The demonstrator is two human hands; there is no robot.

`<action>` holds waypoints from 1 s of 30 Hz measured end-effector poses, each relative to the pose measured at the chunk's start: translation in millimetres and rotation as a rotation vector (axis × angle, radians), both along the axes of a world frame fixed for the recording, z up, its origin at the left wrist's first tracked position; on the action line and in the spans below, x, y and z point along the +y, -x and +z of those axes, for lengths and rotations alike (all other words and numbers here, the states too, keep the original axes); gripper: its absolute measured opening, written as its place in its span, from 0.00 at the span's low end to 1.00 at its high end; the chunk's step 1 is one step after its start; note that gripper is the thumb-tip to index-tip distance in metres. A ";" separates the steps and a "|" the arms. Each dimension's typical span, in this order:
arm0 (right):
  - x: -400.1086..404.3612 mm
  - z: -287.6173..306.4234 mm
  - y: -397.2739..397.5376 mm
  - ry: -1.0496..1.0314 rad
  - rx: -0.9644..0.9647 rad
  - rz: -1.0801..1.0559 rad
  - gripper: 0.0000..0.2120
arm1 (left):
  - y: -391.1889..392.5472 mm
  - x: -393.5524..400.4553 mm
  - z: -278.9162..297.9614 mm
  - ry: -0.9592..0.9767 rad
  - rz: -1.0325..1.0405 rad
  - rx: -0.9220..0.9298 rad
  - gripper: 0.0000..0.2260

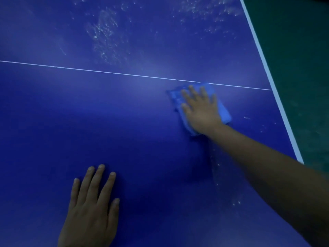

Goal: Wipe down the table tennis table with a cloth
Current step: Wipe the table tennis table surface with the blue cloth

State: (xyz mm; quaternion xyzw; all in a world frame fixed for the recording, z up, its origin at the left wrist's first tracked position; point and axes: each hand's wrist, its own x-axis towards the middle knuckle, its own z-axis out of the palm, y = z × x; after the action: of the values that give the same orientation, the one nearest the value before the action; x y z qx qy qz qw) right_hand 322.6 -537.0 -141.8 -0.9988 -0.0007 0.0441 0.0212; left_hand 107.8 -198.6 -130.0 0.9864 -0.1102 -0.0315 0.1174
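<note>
The blue table tennis table [124, 122] fills the view. A thin white centre line [106, 72] crosses it from left to right. My right hand [200, 109] lies flat, fingers spread, pressing a folded light-blue cloth [225, 113] onto the table just below that line, near the right edge. My left hand [92, 207] rests flat on the table at the lower left, fingers apart, holding nothing. White dusty smears [105, 34] cover the surface beyond the line. A few white specks [218, 164] lie under my right forearm.
The table's white side line [270, 75] runs diagonally down the right side. Beyond it lies dark green floor [302, 68].
</note>
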 end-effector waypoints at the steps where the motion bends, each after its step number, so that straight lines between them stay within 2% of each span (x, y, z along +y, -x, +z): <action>1: -34.7 2.1 -1.0 0.007 -0.021 -0.163 0.26 | 0.5 -0.4 0.1 0.001 0.001 0.001 0.33; 4: -128.2 14.5 5.1 -0.068 -0.009 -0.830 0.28 | -0.3 -0.1 1.2 -0.002 0.004 0.022 0.33; 5: -137.6 17.2 5.2 -0.089 0.000 -0.974 0.28 | -0.9 0.3 1.8 -0.002 -0.001 0.031 0.33; 6: -132.8 19.5 2.2 -0.103 0.004 -1.031 0.28 | -1.4 0.1 2.4 -0.004 -0.007 0.045 0.33; 8: -95.2 17.5 -7.2 -0.124 0.008 -0.899 0.28 | -2.0 -0.1 5.0 -0.008 -0.008 0.084 0.34; 12: 20.7 1.6 0.8 -0.029 0.019 -0.153 0.29 | -2.3 -0.1 6.0 -0.006 -0.009 0.133 0.35; 14: 22.3 2.8 14.1 -0.048 0.075 0.109 0.31 | -2.0 -0.1 5.0 -0.010 -0.008 0.138 0.33; 15: -2.3 4.6 12.8 -0.016 0.057 0.133 0.30 | -2.3 -0.4 4.9 -0.008 -0.003 0.143 0.31; 16: -35.5 5.0 10.5 0.039 0.012 0.059 0.28 | -2.4 -0.7 5.0 -0.005 0.001 0.142 0.30; 17: -73.2 6.9 9.8 0.070 -0.020 -0.106 0.27 | -2.3 -0.9 5.0 -0.002 0.001 0.137 0.30; 19: -139.0 13.4 13.5 0.002 0.021 -0.541 0.28 | -1.9 -1.6 6.2 0.000 0.002 0.135 0.29; 20: -152.9 15.8 15.2 -0.040 0.056 -0.685 0.29 | -1.8 -1.8 7.0 -0.001 0.002 0.137 0.29; 21: -151.3 15.7 15.8 -0.049 0.074 -0.730 0.30 | -1.6 -1.8 7.4 -0.001 0.001 0.136 0.29; 22: -137.4 13.7 14.1 -0.049 0.067 -0.690 0.30 | -1.2 -1.9 7.7 -0.001 0.001 0.133 0.29; 24: -92.8 9.4 12.8 -0.056 0.036 -0.464 0.29 | -0.3 -2.6 8.8 -0.004 0.007 0.124 0.29; 27: -17.4 5.1 49.3 0.013 -0.012 -0.006 0.27 | 0.9 -3.1 9.6 0.010 0.019 0.114 0.29; 30: 19.4 2.4 146.4 -0.046 -0.026 0.545 0.26 | 1.5 -3.9 10.9 0.035 0.028 0.095 0.29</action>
State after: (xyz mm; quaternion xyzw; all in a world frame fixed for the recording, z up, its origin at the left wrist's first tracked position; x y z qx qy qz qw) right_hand 176.2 -517.7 -139.4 -0.9615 -0.2708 0.0356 0.0312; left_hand 106.4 -202.5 -119.1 0.9831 -0.0911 -0.0747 0.1401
